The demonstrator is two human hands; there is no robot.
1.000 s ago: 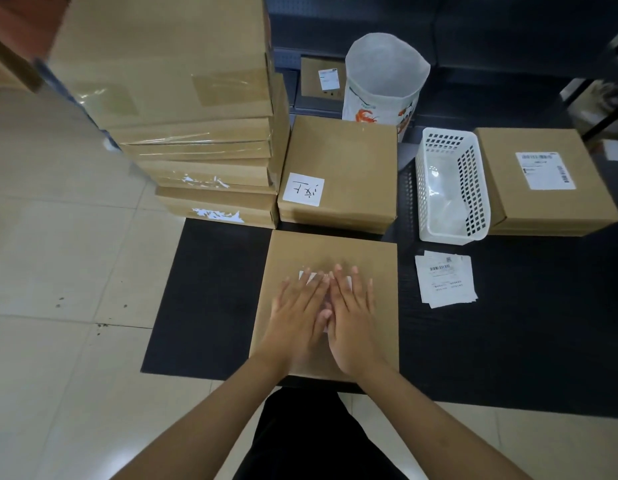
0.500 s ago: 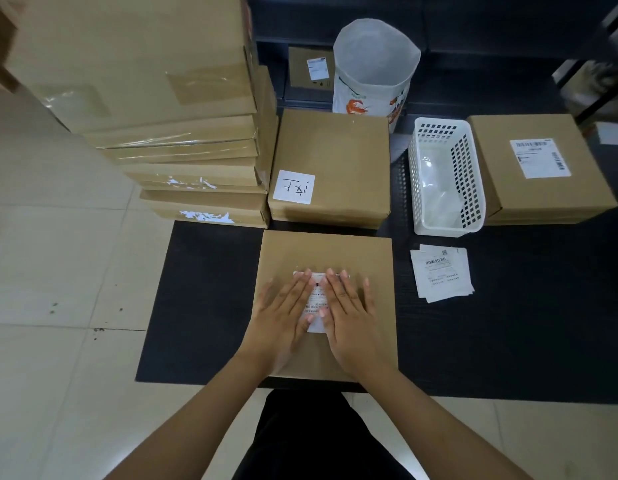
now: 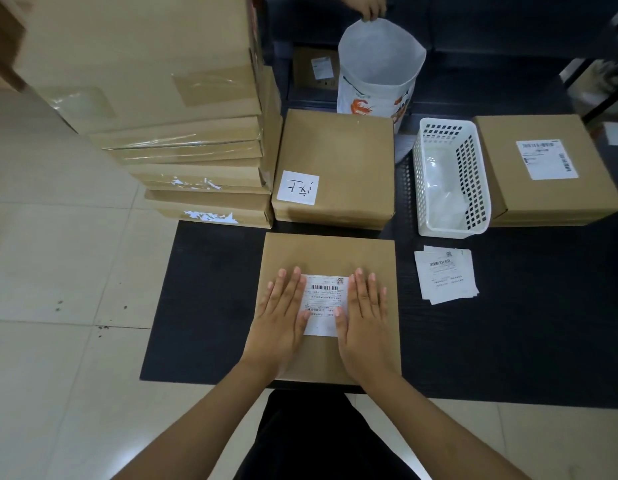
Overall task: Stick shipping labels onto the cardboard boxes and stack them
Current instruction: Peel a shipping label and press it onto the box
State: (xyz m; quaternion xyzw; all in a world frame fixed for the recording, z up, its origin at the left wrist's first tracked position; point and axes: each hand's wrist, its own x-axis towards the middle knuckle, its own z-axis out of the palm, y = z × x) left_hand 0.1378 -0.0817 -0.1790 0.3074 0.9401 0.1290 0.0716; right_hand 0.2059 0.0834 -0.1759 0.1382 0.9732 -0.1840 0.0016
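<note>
- Shipping label (image 3: 323,304) now bared on the cardboard box (image 3: 330,254), between the palms.
- Left hand (image 3: 281,318) and right hand (image 3: 364,318) flat, fingers spread, gripping nothing; slid apart from mid-label to its edges.
- Likely smoothed down; stacking next.
- Spare labels (image 3: 445,276) well right of the right hand.

**Black mat on a tiled floor, loaded with boxes**

A black mat (image 3: 210,306) lies on the pale tiled floor (image 3: 58,271). On it sit a flat cardboard box (image 3: 328,251), a box with a handwritten note (image 3: 335,161), a white plastic basket (image 3: 449,178), a labelled box (image 3: 542,168) and loose shipping labels (image 3: 446,275). The tall box stack (image 3: 183,133) seems to rest at the mat's edge.
</note>
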